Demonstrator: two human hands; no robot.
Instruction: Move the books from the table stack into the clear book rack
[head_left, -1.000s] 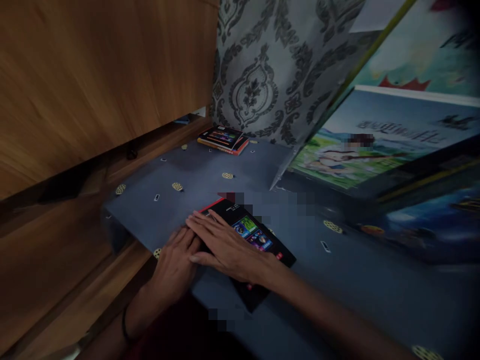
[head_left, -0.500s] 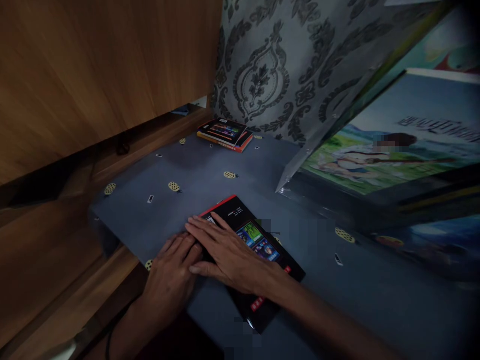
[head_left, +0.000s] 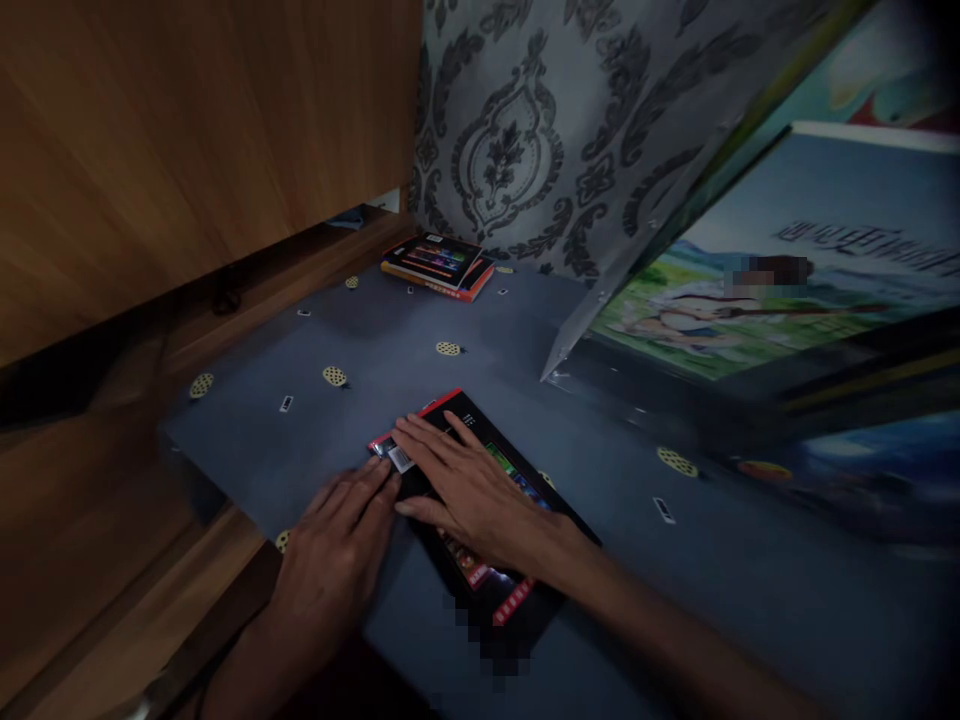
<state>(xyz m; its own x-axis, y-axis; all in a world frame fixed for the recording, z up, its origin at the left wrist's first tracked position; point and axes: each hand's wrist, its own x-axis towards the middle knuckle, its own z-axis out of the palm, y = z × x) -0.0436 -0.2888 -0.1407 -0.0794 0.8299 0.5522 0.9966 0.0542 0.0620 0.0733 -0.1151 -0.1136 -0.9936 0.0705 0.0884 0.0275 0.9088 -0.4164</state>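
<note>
A black book (head_left: 512, 603) with a red edge, a barcode and small colour pictures lies flat on the blue table cover. Across its upper cover my right hand (head_left: 469, 490) rests palm down, fingers stretched out and thumb apart. My left hand (head_left: 337, 545) is at the book's left edge, its fingers extended and the tips touching or close to the barcode corner. Neither hand grips the book; part of the cover is hidden beneath the right hand.
Farther back, a small stack of books (head_left: 431, 262) lies near the patterned wall (head_left: 506, 150). A clear-sided holder (head_left: 570, 340) with a large illustrated book (head_left: 825, 250) stands on the right. A wooden panel (head_left: 210, 130) overhangs the left side. The blue table cover (head_left: 390, 350) has pineapple prints.
My hands have moved a little apart, uncovering the barcode corner. My right hand has slid slightly along the cover, and the whole view has shifted a little.
</note>
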